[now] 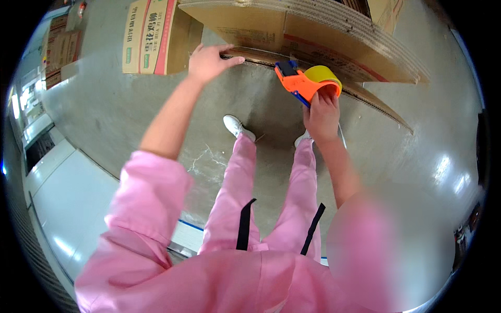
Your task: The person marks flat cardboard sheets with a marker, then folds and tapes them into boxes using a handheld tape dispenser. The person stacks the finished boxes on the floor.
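My left hand (pixel 209 65) reaches to the near edge of a flattened cardboard sheet (pixel 261 56). Its thumb and fingers are spread apart at that edge, and I cannot tell how firmly they touch it. In my right hand (pixel 322 115) is an orange tape dispenser (pixel 298 82) with a roll of yellow tape (pixel 324 74) on it. My fingers are wrapped into its ring-shaped end, and its dark blade end points left, close to the cardboard. Above both hands stands a stack of flattened brown cartons (pixel 250 23), whose layered edges curve off to the right.
A printed carton (pixel 151 36) with a red stripe stands on the floor left of the stack. More brown cartons (pixel 62 55) sit at the far left. A long white panel (pixel 78 203) lies at my left side. My white shoes (pixel 237 125) stand on the grey concrete floor (pixel 104 109).
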Demonstrator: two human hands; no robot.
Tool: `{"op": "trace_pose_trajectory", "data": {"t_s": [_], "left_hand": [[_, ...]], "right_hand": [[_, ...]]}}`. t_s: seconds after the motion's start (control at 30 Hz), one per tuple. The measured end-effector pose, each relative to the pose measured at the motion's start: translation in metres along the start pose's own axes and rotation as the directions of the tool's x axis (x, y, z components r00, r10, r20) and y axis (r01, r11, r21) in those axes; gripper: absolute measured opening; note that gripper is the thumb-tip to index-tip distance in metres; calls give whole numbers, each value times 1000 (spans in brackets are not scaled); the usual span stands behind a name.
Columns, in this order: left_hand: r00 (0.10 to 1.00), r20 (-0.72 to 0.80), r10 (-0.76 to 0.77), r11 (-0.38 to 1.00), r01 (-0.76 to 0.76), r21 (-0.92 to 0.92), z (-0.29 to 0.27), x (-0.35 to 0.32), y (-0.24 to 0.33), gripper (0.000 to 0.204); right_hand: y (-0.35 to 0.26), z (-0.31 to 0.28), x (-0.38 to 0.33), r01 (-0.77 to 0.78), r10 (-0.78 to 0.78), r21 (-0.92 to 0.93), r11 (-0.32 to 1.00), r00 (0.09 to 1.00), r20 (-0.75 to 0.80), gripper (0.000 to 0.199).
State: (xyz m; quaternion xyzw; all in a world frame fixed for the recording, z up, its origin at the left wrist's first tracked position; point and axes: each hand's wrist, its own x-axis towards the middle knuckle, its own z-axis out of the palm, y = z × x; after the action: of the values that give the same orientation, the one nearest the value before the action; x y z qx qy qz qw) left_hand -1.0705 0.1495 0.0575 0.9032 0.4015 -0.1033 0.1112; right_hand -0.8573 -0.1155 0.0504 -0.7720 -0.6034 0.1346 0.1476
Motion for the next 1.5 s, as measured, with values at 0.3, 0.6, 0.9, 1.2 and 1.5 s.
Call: {"op": "trace_pose_trajectory", "data": {"t_s": [0.3, 0.6, 0.9, 1.2, 1.5], "left_hand": [[843, 393, 366, 874, -457, 167, -4, 45, -20, 54], [999, 25, -30, 996, 32, -85, -2, -38, -49, 43], [156, -211, -965, 259, 444, -858, 105, -171, -37, 90], [519, 570, -637, -219, 587, -780, 110, -184, 10, 48], [801, 525, -288, 913, 395, -102, 67, -207, -102, 85]], "right_hand": [[-20, 5, 0, 56, -61, -156, 986, 998, -33, 41], [-73, 16, -105, 289, -276, 18, 957, 896, 348, 20], [-116, 22, -74, 32, -67, 213, 977, 985, 160, 23], [-75, -18, -33, 92, -95, 24, 995, 977, 193, 25], [50, -66, -153, -615, 767, 485, 622, 603, -218, 39]]}}
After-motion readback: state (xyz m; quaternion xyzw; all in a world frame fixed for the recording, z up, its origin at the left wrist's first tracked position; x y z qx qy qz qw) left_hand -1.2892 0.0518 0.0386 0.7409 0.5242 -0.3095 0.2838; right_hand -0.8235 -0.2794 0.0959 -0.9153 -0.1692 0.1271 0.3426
